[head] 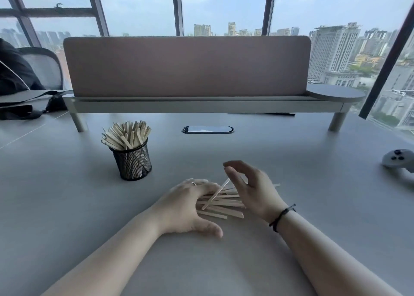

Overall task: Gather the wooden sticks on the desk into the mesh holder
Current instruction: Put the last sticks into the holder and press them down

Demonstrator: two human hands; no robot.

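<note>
A loose pile of flat wooden sticks (225, 206) lies on the grey desk (291, 152) between my hands. My left hand (186, 206) rests palm down on the pile's left end, fingers spread over the sticks and thumb out on the desk. My right hand (253, 188) stands on its edge against the pile's right side, fingers loosely curved and holding nothing. One stick (215, 194) tilts upward between the two hands. The black mesh holder (133, 163) stands upright to the far left of the pile, with several sticks (126, 134) fanning out of its top.
A raised shelf with a pink divider panel (186, 67) spans the back of the desk on legs. An oval cable port (207, 129) sits in front of it. A grey controller (398, 159) lies at the right edge, and a black bag (20, 109) at the far left.
</note>
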